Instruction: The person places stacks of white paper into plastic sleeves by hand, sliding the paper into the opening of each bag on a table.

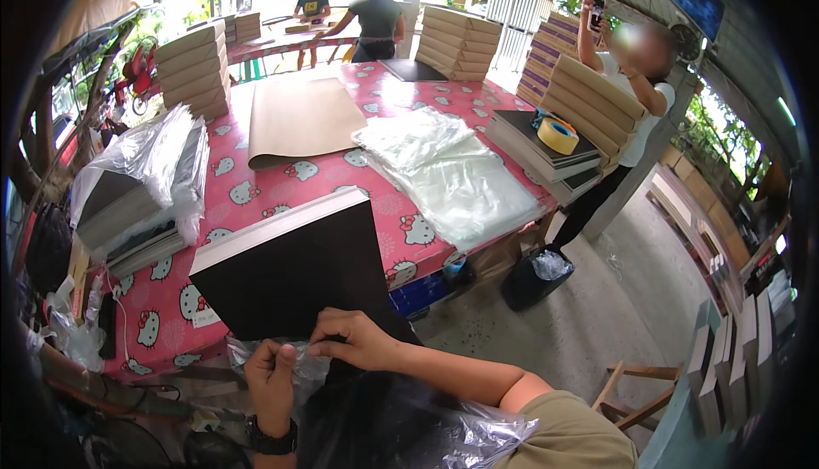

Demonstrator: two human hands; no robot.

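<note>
While the pink surface (175,296) is topped at its near edge by a black-covered block (294,273), the left hand (272,377) is closed on clear film (312,372) also pinched by the closed right hand (357,341), and tearing could be caused by uneven pulling.

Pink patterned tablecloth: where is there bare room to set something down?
Bare patches show between the plastic-wrapped stack and the black book, and between the brown sheet, the clear plastic bags and the flat dark board. The right edge is crowded: dark books topped by a yellow tape roll, beside brown-wrapped packs.
</note>
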